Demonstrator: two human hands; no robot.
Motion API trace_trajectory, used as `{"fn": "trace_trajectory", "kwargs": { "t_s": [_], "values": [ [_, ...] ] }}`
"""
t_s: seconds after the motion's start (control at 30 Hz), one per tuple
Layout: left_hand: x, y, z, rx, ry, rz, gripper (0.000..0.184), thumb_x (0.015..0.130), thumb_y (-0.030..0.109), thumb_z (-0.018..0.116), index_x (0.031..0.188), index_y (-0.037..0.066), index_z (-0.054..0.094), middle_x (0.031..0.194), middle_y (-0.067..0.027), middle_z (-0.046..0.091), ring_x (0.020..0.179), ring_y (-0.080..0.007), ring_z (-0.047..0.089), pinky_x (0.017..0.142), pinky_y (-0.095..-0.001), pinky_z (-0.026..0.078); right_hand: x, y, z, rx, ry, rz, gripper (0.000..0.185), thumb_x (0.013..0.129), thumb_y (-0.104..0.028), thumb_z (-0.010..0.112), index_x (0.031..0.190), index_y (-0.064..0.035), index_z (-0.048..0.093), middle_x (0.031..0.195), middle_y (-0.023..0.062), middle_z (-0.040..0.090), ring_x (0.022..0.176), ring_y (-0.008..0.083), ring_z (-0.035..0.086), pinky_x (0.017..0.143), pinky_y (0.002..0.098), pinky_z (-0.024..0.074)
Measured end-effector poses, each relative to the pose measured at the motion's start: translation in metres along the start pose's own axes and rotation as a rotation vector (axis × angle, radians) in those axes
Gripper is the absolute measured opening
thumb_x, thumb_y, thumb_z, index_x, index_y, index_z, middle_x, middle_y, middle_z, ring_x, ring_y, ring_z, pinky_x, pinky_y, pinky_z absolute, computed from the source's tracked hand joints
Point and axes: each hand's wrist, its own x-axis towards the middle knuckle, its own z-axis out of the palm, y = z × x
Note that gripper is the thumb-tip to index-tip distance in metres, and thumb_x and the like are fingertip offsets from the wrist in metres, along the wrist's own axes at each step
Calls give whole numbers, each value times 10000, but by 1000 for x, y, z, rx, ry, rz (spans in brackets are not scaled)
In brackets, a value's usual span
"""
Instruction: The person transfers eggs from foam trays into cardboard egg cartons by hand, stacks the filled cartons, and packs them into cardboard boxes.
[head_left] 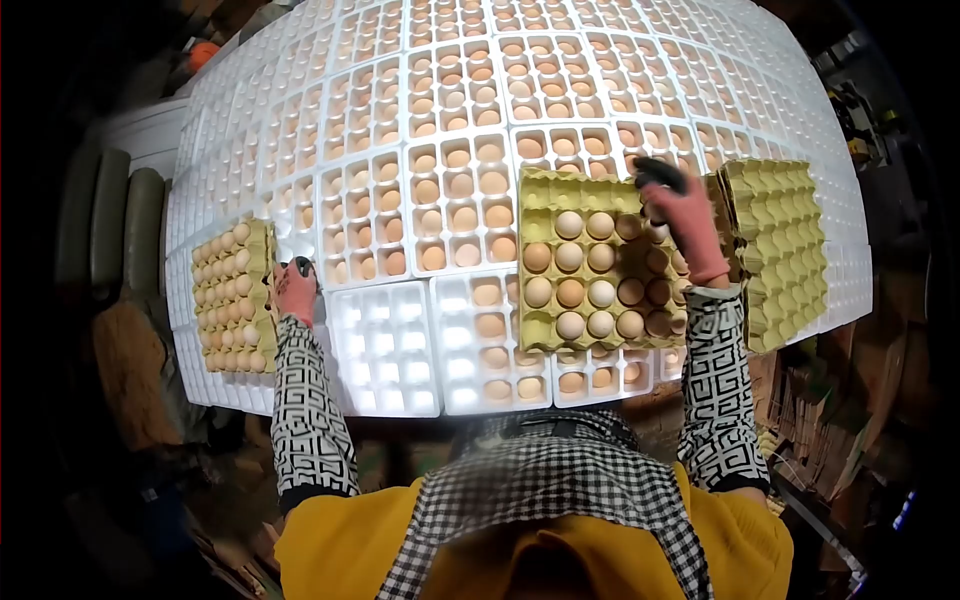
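Both my hands wear pink gloves with dark fingertips. My left hand (297,289) is at the right edge of an egg-filled carton tray (233,298) on the left; what its curled fingers grip is too small to make out. Over the upper right of a yellow-green carton tray (540,190) hangs my right hand (675,205), fingers partly bent; whether it holds an egg is hidden. Eggs (569,257) fill much of that tray, while its top row and left column show bare cups. White foam trays (383,345) lie beneath, one with no eggs in it.
Many white foam trays (455,190) holding eggs cover the surface out to its far edge. A stack of yellow-green carton trays (775,250) stands right of my right hand. Rolled grey objects (142,225) lie at far left, beyond the edge.
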Motion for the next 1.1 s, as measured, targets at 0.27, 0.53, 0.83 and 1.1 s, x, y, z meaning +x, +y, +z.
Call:
{"fn": "trace_trajectory", "kwargs": {
  "t_s": [0.27,0.53,0.83,1.1],
  "values": [
    [-3,119,-51,-494,162,-41,438,836,261,679,1216,55,605,1076,-142,664,898,-301,667,778,-412,536,14,41,39,-1204,-230,-384,289,763,-322,704,964,-114,693,939,107,679,969,263,647,737,391,508],
    [-68,374,-83,-519,-158,1077,626,769,318,729,1329,124,527,1305,-125,565,1303,-343,433,1155,-468,242,-61,28,-31,689,-217,18,578,799,-187,705,1316,13,540,1183,48,625,930,159,649,818,270,494],
    [-64,386,-81,-367,-202,1231,514,773,113,663,1273,157,550,1157,-134,569,1148,-363,503,1043,-475,352,-52,46,61,-1432,-201,-510,320,771,-153,592,1026,15,689,1312,231,530,853,303,644,666,366,529],
    [-85,348,-95,-1710,-454,304,391,879,61,627,1250,20,513,1233,-97,565,1082,-260,613,883,-358,527,-87,39,-4,-7,-38,-240,459,695,-112,791,1117,13,661,1119,114,656,1042,188,628,914,319,494]
  ]
}}
